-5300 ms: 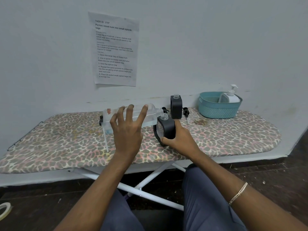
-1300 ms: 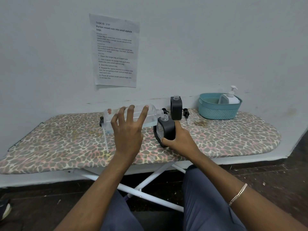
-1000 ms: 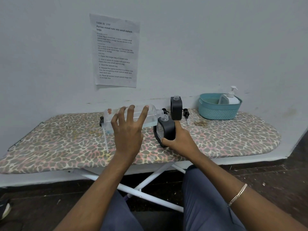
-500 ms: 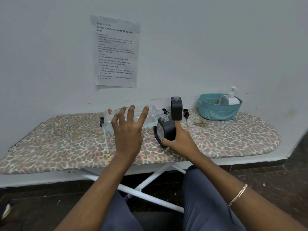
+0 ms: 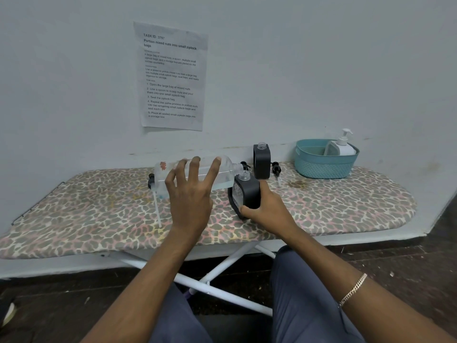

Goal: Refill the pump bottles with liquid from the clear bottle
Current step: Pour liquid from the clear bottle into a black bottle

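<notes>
— Head view: what are the fingers (image 5: 195, 167) of the left hand (image 5: 191, 196) doing?

— They are curling over the clear bottle (image 5: 197, 174), which is lying almost level above the ironing board (image 5: 346, 206), its neck pointing right. The right hand (image 5: 268, 209) is closing its fingers (image 5: 247, 208) around the lower half of a black pump bottle (image 5: 246, 194), which is tilting left and resting on the board near the middle.

— Are the two openings meeting?

— The clear bottle's mouth is sitting just beside the black bottle's open neck; I cannot tell whether they are touching.

— And further out?

— A second black bottle (image 5: 261, 160) is standing upright, uncapped, at the board's back edge. Black pump heads (image 5: 275, 168) are lying on either side of it, and another pump with its white tube (image 5: 157, 209) is lying left of the clear bottle. A teal basket (image 5: 324, 167) is sitting at the back right corner, holding a white pump bottle (image 5: 343, 146).
</notes>
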